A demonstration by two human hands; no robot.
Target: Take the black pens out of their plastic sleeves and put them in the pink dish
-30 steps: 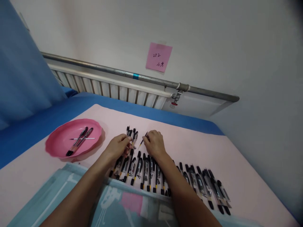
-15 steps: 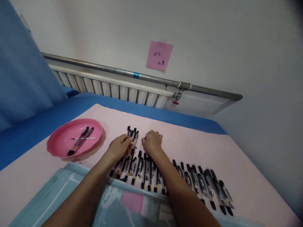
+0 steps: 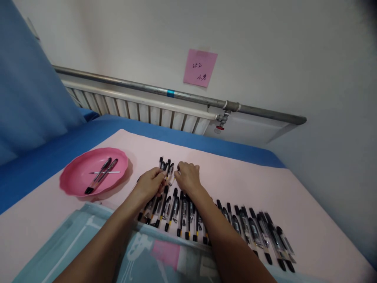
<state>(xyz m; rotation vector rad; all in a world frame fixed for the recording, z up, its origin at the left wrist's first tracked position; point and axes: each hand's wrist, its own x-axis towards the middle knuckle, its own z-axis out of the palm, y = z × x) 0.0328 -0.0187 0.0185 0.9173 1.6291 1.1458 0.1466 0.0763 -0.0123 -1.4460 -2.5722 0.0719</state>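
Observation:
A long row of black-capped clear pens (image 3: 206, 220) lies across the pink sheet (image 3: 250, 184). Over the left end of the row my left hand (image 3: 150, 184) is closed, pinching a pen at its fingertips. My right hand (image 3: 186, 177) is closed just to its right, holding a thin pen part with a yellow end that points toward the left hand. The two hands nearly touch above the pens. To the left stands a pink dish (image 3: 94, 176) with two pens and a thin white refill inside.
A light blue printed cloth (image 3: 88, 251) covers the near edge. Blue fabric (image 3: 44, 153) borders the pink sheet on the left and far side. Behind run a radiator (image 3: 138, 112), a metal pipe (image 3: 182, 95) and a pink note (image 3: 200, 67) on the wall.
My right hand has moved left toward my left hand, bringing its thin pen part close to the pen pinched there. The view has drifted slightly.

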